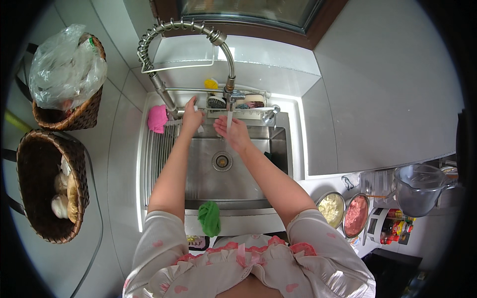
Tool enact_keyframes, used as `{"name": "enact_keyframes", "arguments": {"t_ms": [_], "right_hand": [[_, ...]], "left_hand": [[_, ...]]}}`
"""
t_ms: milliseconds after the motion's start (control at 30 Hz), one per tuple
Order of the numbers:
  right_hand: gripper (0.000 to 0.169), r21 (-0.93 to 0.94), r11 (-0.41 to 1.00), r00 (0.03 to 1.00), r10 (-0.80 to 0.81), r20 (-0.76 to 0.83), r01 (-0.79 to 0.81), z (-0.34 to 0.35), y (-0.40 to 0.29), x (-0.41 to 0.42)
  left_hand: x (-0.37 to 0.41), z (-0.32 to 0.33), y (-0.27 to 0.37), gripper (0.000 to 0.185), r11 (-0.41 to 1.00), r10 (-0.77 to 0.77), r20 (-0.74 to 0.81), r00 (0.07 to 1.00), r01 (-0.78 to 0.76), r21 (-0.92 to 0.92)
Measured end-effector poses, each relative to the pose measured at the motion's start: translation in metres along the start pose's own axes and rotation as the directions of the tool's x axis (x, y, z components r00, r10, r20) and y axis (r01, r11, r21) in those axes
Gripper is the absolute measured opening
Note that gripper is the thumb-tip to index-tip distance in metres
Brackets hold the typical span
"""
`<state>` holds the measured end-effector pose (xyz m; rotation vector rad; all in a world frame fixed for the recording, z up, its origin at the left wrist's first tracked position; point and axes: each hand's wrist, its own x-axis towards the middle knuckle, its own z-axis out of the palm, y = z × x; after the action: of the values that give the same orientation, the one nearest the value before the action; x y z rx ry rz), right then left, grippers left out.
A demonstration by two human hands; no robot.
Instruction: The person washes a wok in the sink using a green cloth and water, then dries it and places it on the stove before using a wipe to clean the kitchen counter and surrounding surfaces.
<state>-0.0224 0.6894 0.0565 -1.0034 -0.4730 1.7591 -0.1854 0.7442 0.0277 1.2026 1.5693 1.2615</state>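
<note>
My right hand (234,130) is held palm up with fingers spread under the water running from the spring-coil faucet (230,89), over the stainless steel sink (223,186). At the sink's back left, my left hand (193,115) is at the faucet's base; the fingers are partly hidden, and whether they grip the handle is not clear. A pink cloth (158,118) lies just left of that hand. Behind both hands a wire caddy (261,93) holds a brush (217,102) and other items. The drain strainer (222,161) shows below the hands.
A green cloth (209,218) hangs over the sink's front edge. Two woven baskets hang at left, one with a plastic bag (67,70), one with garlic (59,206). At right stand bowls of pale food (331,209) and pink minced food (356,216), and a clear pitcher (419,190).
</note>
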Motion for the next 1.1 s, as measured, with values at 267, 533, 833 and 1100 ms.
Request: {"name": "enact_keyframes", "arguments": {"t_ms": [267, 533, 833, 1100], "right_hand": [[0.027, -0.734, 0.657, 0.977, -0.210, 0.042, 0.173, -0.022, 0.015, -0.026], [0.018, -0.917, 0.174, 0.921, -0.223, 0.318, 0.359, -0.046, 0.007, -0.056], [0.016, -0.943, 0.147, 0.910, -0.342, 0.235, 0.299, -0.045, 0.007, -0.052], [0.017, -0.910, 0.228, 0.901, -0.352, 0.254, 0.346, -0.041, 0.012, -0.057]], "left_hand": [[-0.090, 0.051, -0.027, 0.032, -0.088, -0.510, 0.580, 0.635, 0.632, -0.770], [-0.111, 0.079, -0.081, 0.029, -0.176, -0.430, 0.604, 0.671, 0.594, -0.785], [-0.132, 0.069, -0.049, 0.034, -0.166, -0.369, 0.698, 0.614, 0.695, -0.700], [-0.121, 0.083, -0.131, 0.026, -0.049, -0.322, 0.629, 0.708, 0.651, -0.757]]}}
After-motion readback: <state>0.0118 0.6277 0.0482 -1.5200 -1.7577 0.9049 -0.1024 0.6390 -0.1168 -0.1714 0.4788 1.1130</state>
